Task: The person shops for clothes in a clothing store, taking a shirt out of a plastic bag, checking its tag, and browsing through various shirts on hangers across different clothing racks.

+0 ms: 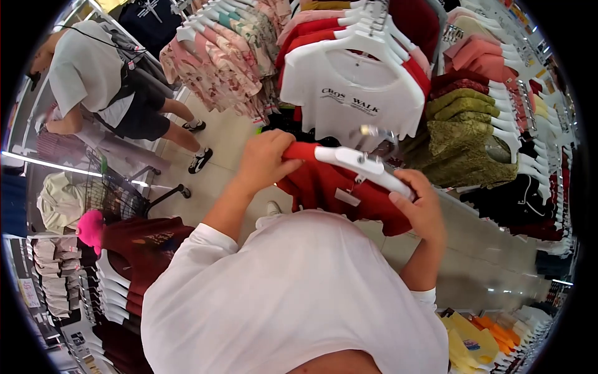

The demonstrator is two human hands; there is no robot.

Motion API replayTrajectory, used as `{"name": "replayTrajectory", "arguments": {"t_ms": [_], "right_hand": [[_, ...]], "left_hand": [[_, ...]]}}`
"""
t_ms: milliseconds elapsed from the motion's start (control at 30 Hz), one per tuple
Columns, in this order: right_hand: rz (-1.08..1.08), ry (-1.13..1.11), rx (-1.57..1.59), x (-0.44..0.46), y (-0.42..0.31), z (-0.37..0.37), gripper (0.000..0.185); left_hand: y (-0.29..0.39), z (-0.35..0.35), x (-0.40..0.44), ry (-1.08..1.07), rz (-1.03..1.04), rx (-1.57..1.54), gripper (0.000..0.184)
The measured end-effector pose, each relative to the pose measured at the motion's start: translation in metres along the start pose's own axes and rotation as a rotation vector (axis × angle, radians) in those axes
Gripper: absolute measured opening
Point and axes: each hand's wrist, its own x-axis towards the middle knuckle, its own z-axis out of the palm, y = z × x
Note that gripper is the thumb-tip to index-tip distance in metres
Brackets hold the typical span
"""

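Note:
In front of my chest I hold a red shirt [317, 187] on a white plastic hanger [361, 163]. My left hand [265, 161] is closed on the shirt's shoulder, where the red cloth covers the hanger's left end. The right end of the hanger is bare of cloth, and my right hand [422, 204] is closed around it. A small white tag [347, 197] hangs at the neck of the shirt. Just beyond my hands, a white printed T-shirt [355, 93] hangs at the front of a rack.
Floral shirts [215, 68] hang at the back left, green tops [464, 140] at the right. A person [93, 75] stands at the left beside a shopping cart [118, 193]. Dark red shirts [140, 249] hang near my left side; yellow garments [470, 343] lie at lower right. Tiled floor [486, 249] runs between racks.

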Motion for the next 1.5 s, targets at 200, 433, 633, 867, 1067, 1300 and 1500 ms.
{"name": "replayTrajectory", "arguments": {"t_ms": [200, 433, 633, 867, 1067, 1300, 1500], "right_hand": [[0.229, -0.060, -0.080, 0.048, -0.036, 0.064, 0.049], [0.126, -0.099, -0.167, 0.107, -0.061, 0.155, 0.058], [0.041, -0.081, -0.207, 0.137, -0.071, 0.209, 0.061], [0.106, -0.109, -0.274, 0.193, -0.058, 0.229, 0.039], [-0.041, -0.098, -0.187, 0.260, -0.062, 0.233, 0.031], [-0.069, -0.190, -0.162, 0.289, -0.047, 0.235, 0.035], [-0.039, -0.135, -0.160, 0.289, -0.041, 0.244, 0.037]], "left_hand": [[-0.084, -0.069, -0.013, 0.115, -0.075, 0.054, 0.036], [-0.167, -0.116, -0.039, 0.155, -0.115, 0.035, 0.033], [-0.222, -0.145, -0.044, 0.135, -0.122, 0.135, 0.034], [-0.253, -0.141, -0.037, 0.266, -0.094, 0.139, 0.039], [-0.265, -0.146, -0.020, 0.249, -0.246, 0.210, 0.040], [-0.282, -0.134, 0.002, 0.193, -0.286, 0.271, 0.044], [-0.310, -0.132, 0.027, 0.203, -0.155, 0.272, 0.048]]}}
